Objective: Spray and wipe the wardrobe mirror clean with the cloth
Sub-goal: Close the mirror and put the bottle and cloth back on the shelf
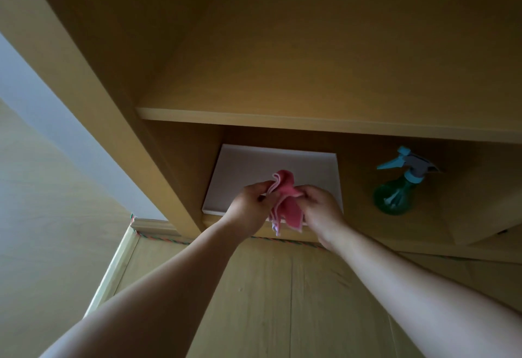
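A pink cloth (284, 205) hangs bunched between both hands at the front of a lower wardrobe shelf. My left hand (250, 208) pinches its left edge and my right hand (320, 210) pinches its right side. Behind the cloth a flat white board (245, 171) lies on the shelf. A green spray bottle (395, 193) with a light-blue trigger head stands on the same shelf to the right, apart from both hands. No mirror surface is plainly visible.
The wooden wardrobe has an upper shelf (310, 123) above the hands and a side panel (93, 80) at left. Wood-look flooring (282, 287) lies below, with a pale wall (42, 188) at far left.
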